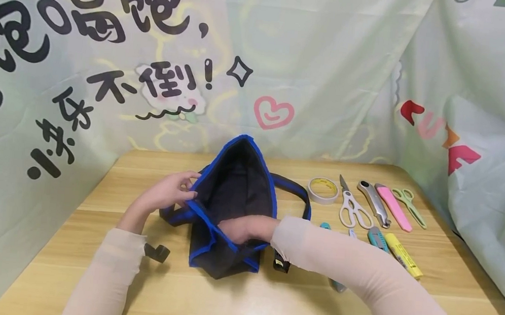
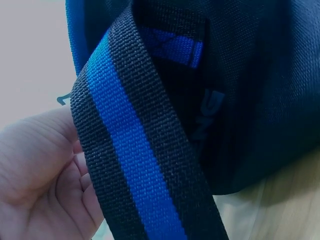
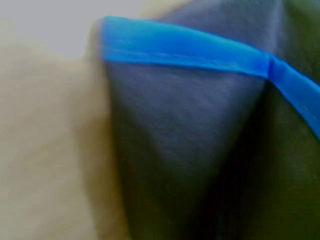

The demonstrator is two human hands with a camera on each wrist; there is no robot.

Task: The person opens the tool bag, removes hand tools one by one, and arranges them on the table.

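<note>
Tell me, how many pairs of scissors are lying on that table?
2. White-handled scissors lie just right of the tape roll; small green-handled scissors lie farthest right, beside the pink cutter. The bag may hide more.

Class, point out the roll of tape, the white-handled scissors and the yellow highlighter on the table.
roll of tape (image 1: 323, 190): head view, on its front outer wall.
white-handled scissors (image 1: 350, 206): head view, where the blades meet the handles.
yellow highlighter (image 1: 403, 255): head view, on the middle of its barrel.
</note>
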